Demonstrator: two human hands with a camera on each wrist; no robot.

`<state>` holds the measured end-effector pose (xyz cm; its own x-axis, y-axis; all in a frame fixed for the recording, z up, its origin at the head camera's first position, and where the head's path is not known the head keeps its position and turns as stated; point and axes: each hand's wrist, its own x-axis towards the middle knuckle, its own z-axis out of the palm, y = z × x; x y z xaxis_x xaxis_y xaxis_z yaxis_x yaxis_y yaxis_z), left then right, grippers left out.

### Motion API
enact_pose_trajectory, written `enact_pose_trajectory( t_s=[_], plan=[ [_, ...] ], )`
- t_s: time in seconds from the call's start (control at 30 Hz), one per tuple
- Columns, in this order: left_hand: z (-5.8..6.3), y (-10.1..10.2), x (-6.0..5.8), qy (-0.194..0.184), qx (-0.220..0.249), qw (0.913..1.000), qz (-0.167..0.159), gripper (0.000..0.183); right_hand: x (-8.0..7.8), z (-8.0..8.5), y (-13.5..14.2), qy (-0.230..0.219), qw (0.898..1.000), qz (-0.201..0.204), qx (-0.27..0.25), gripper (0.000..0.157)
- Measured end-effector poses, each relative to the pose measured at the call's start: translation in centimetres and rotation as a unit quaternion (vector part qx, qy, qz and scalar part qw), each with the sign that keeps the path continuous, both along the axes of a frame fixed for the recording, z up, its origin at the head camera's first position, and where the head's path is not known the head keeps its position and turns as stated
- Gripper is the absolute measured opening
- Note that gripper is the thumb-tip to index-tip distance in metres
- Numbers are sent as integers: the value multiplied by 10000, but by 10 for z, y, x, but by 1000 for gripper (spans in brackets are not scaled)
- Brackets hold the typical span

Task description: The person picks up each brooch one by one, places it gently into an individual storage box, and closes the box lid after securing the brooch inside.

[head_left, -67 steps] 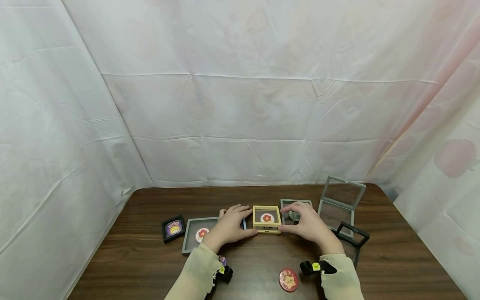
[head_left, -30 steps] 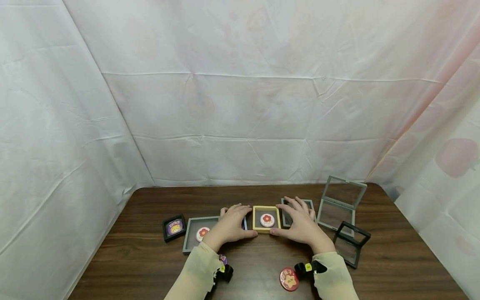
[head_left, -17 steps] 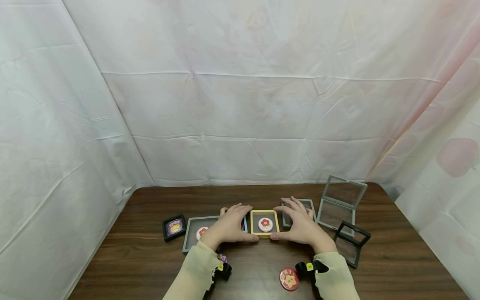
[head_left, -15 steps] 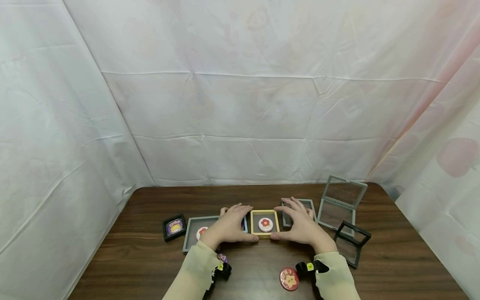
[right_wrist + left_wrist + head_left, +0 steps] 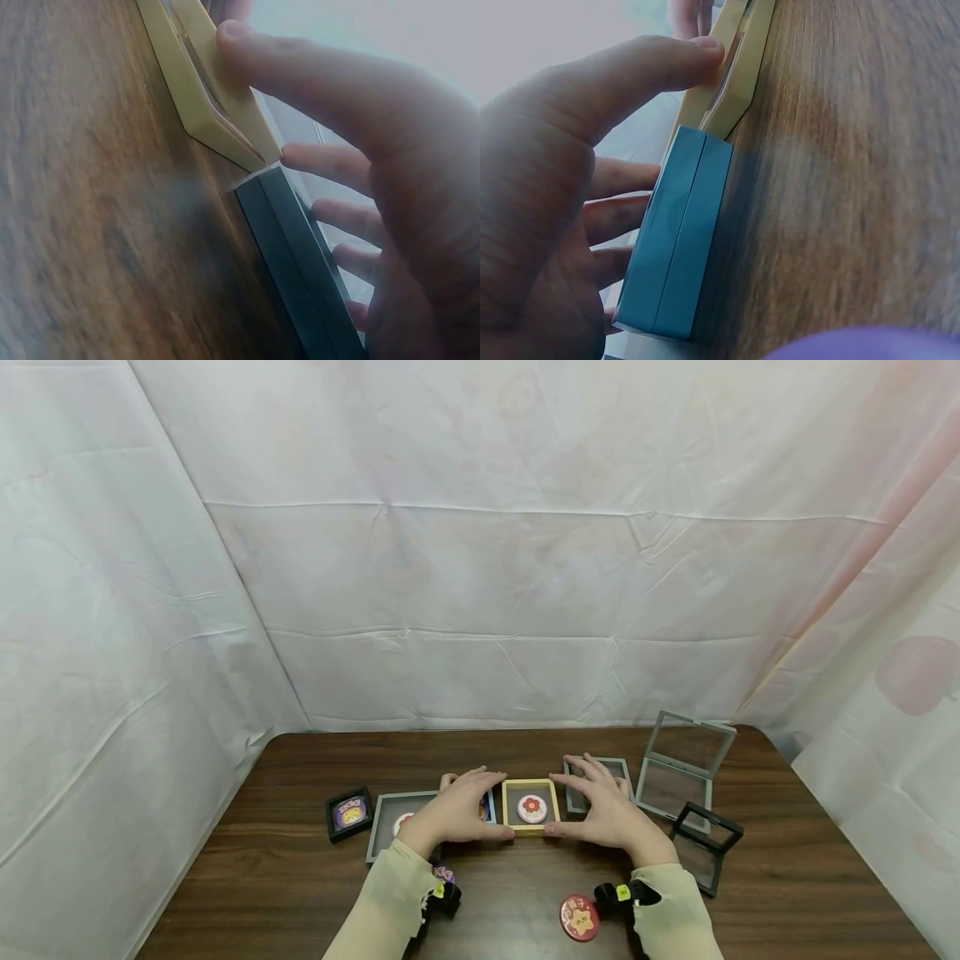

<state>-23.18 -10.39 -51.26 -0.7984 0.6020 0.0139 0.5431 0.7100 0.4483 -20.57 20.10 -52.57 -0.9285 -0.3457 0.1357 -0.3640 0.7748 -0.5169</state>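
Note:
Both hands pinch the yellow display frame (image 5: 531, 832), which lies flat with a white badge with a red flower (image 5: 532, 809) behind its clear film. My left hand (image 5: 460, 812) has its thumb on the near left corner and index finger at the far left corner. Mirroring it, my right hand (image 5: 606, 814) grips the right side. In both wrist views the thumbs press the yellow frame's edge, where a gap shows between its two halves. A blue frame (image 5: 676, 232) sits under the left palm, mostly hidden from above. A grey frame (image 5: 296, 262) lies beneath the right fingers.
At left are a black frame (image 5: 331, 823) with a purple badge and a larger grey frame (image 5: 380, 827) with a flower badge. An open grey frame (image 5: 677, 767) and open black frame (image 5: 708, 816) stand right. A red badge (image 5: 579, 917) lies near the front.
The yellow frame's lid has come down flat and the frame has shifted slightly nearer. The right hand moved left and closer, its thumb now at the near right corner. The left hand barely moved.

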Motion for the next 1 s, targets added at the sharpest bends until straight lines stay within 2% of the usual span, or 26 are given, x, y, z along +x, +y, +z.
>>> enact_pose_trajectory(
  t_s=[0.47, 0.77, 1.0],
  plan=[
    [-2, -1, -1, -92, 116, 9999, -74, 96, -1, -3, 2, -40, 10000, -3, 36, 90],
    [-3, -2, -2, -204, 171, 9996, -70, 96, 0, -2, 2, 52, 10000, 10, 40, 89],
    [-5, -2, -4, -225, 204, 9995, -53, 96, 1, 0, 1, -45, 10000, 5, -18, 90]
  ],
)
